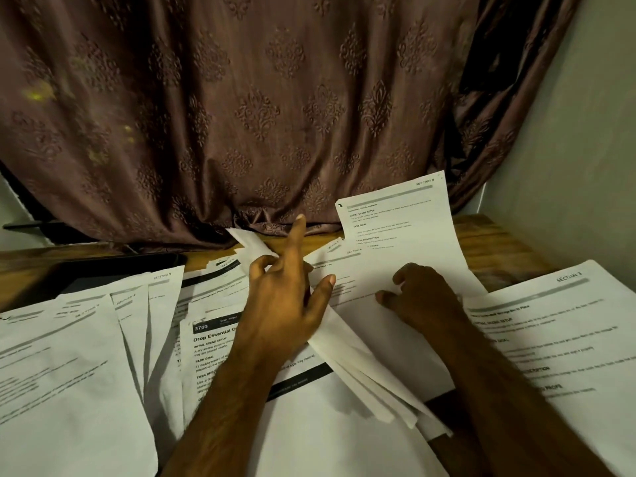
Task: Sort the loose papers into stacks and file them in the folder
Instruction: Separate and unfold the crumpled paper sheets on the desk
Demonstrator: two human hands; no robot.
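Observation:
Loose printed sheets cover the wooden table (pixel 499 235). My left hand (pixel 285 297) lies on a fanned stack of sheets (pixel 358 366) at the centre. Its index finger points up, its thumb lies across the stack's edge, and its other fingers curl round a sheet edge. My right hand (pixel 426 297) grips a sheet headed "Section 8" (pixel 395 232), whose top edge curls up off the table. A sheet numbered 3703 (pixel 213 335) lies under my left forearm. A dark flat thing, possibly the folder (pixel 117 266), lies at the back left, partly under papers.
A spread of overlapping sheets (pixel 69 366) fills the left side. A "Section 3" sheet (pixel 557 332) lies at the right. A brown patterned curtain (pixel 275 115) hangs behind the table, and a pale wall (pixel 585 149) stands at the right.

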